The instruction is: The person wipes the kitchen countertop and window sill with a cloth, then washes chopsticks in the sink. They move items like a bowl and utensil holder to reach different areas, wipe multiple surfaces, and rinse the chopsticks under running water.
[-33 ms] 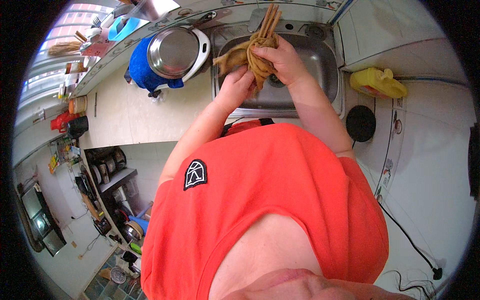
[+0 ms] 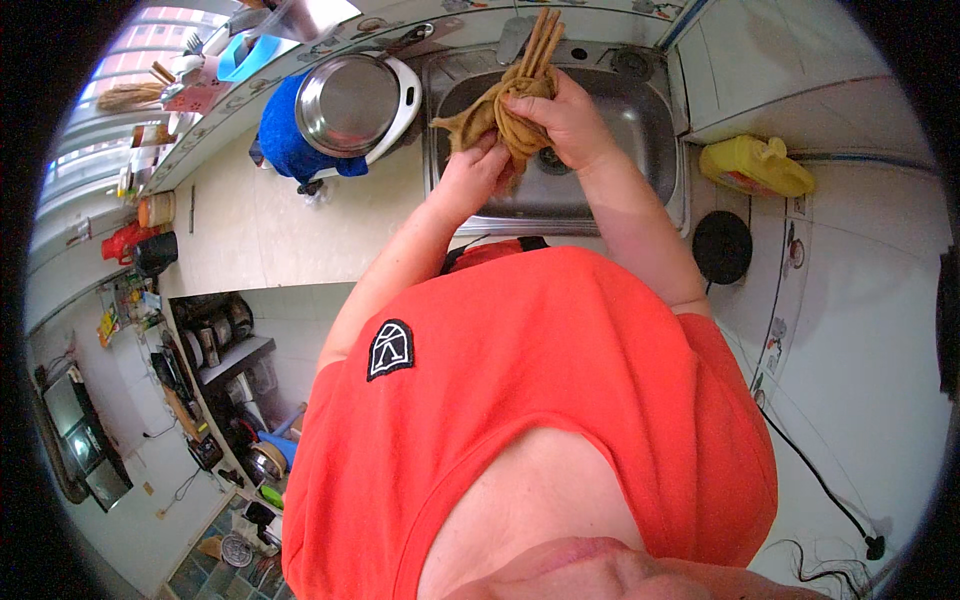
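Observation:
Over the metal sink (image 2: 640,150), several wooden chopsticks (image 2: 541,45) stick up out of a brown cloth (image 2: 478,120) wrapped round their lower part. My right hand (image 2: 568,118) grips the cloth-wrapped bundle from the right, its thumb pressed across the folds. Lower and to the left, my left hand (image 2: 478,172) has its fingers closed on the cloth's lower folds. Both the cloth and the hands hide the lower ends of the chopsticks.
Left of the sink, a steel pan lid or bowl (image 2: 346,105) rests beside a blue cloth (image 2: 283,130) on the pale counter (image 2: 300,230). A yellow jug (image 2: 755,166) lies at the right, above a round black object (image 2: 721,247). Utensils crowd the window ledge at far left.
The cloth's loose left end has bunched and shifted slightly, and my left fingers have moved a little on the folds. The chopsticks and my right hand stay nearly in place.

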`<move>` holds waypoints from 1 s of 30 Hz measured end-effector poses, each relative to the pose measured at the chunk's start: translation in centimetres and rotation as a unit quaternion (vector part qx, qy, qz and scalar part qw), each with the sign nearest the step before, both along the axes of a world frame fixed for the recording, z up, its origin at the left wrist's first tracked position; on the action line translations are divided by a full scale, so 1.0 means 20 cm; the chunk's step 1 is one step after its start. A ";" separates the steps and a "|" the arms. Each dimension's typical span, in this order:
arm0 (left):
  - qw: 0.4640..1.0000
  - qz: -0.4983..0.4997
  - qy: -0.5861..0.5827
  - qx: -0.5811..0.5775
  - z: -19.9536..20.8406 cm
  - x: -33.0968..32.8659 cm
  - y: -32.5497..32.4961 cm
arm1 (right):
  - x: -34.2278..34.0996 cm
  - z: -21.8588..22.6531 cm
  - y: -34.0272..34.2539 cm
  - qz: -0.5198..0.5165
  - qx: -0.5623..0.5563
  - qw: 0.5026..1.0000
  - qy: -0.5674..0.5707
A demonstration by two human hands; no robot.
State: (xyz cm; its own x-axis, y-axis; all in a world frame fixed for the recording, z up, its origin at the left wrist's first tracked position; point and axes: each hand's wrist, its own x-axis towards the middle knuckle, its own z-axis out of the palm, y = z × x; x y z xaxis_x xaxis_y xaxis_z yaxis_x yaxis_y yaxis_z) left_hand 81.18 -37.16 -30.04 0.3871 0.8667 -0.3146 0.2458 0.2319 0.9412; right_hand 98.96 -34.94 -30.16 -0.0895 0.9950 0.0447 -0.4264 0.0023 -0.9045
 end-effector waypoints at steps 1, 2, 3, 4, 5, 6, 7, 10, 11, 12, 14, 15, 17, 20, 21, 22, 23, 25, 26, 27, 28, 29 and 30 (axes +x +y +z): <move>0.994 -0.026 0.057 0.093 0.00 -0.01 0.01 | 0.00 0.01 0.00 -0.021 0.022 0.998 -0.053; 0.975 -0.048 0.114 0.186 -0.01 -0.03 0.03 | 0.00 0.04 0.00 -0.070 0.075 0.978 -0.180; 0.962 -0.041 0.135 0.233 -0.01 -0.05 0.09 | 0.01 0.08 -0.02 -0.116 0.124 0.938 -0.303; 0.993 0.063 0.049 0.086 0.00 -0.07 0.08 | 0.03 0.11 -0.02 -0.159 0.172 0.877 -0.419; 0.992 0.081 -0.068 -0.073 0.10 -0.08 0.10 | 0.07 0.11 -0.01 -0.160 0.250 0.815 -0.497; 0.951 0.097 -0.184 -0.228 0.20 -0.10 0.12 | 0.12 0.12 0.00 -0.158 0.326 0.740 -0.567; 0.925 0.016 -0.243 -0.292 0.24 -0.12 0.14 | 0.14 0.11 0.00 -0.154 0.397 0.651 -0.629; 0.923 -0.115 -0.199 -0.307 0.25 -0.12 0.09 | 0.10 0.11 -0.07 -0.099 0.515 0.588 -0.616; 0.920 -0.060 -0.201 -0.331 0.24 -0.08 0.05 | 0.09 0.10 -0.08 -0.077 0.533 0.594 -0.598; 0.842 -0.079 -0.327 -0.421 0.20 -0.09 0.06 | 0.10 0.08 -0.07 -0.078 0.535 0.592 -0.598; 0.911 -0.029 -0.201 -0.360 0.21 -0.04 -0.01 | 0.14 0.04 -0.03 -0.081 0.537 0.590 -0.598; 0.923 -0.024 -0.177 -0.341 0.22 -0.02 -0.03 | 0.17 0.03 0.00 -0.094 0.532 0.587 -0.603; 0.945 -0.016 -0.128 -0.300 0.24 0.00 -0.05 | 0.27 0.01 0.08 -0.111 0.507 0.590 -0.618; 0.954 -0.036 -0.099 -0.282 0.27 -0.02 -0.04 | 0.30 0.06 0.12 -0.138 0.463 0.579 -0.657; 0.950 -0.033 -0.105 -0.293 0.28 -0.01 -0.03 | 0.30 0.03 0.13 -0.131 0.448 0.590 -0.659; 0.946 -0.031 -0.110 -0.304 0.29 -0.01 -0.02 | 0.30 0.01 0.13 -0.124 0.433 0.601 -0.660; 0.942 -0.026 -0.115 -0.315 0.29 -0.02 -0.01 | 0.25 0.03 0.10 -0.119 0.464 0.596 -0.644; 0.937 -0.018 -0.127 -0.324 0.27 -0.04 0.00 | 0.11 0.08 -0.01 -0.105 0.526 0.590 -0.604; 0.936 -0.017 -0.133 -0.327 0.26 -0.04 0.01 | 0.12 0.07 0.00 -0.094 0.538 0.597 -0.587; 0.942 -0.016 -0.119 -0.312 0.26 -0.04 0.01 | 0.13 0.04 0.02 -0.084 0.551 0.604 -0.570; 0.949 -0.013 -0.105 -0.298 0.27 -0.03 0.00 | 0.16 0.01 0.06 -0.073 0.563 0.611 -0.551; 0.953 -0.011 -0.089 -0.288 0.27 -0.03 -0.01 | 0.23 -0.04 0.12 -0.070 0.565 0.582 -0.581; 0.958 -0.010 -0.071 -0.278 0.28 -0.02 -0.02 | 0.29 -0.08 0.19 -0.084 0.522 0.589 -0.612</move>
State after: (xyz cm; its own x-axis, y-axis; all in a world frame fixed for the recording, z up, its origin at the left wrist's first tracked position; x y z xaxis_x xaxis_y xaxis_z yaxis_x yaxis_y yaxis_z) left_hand 80.72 -37.60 -24.45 0.4753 0.5721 -0.6684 0.1352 0.7033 0.6980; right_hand 104.84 -31.17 -31.81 -0.5945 0.4822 0.6434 0.6279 0.7783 -0.0031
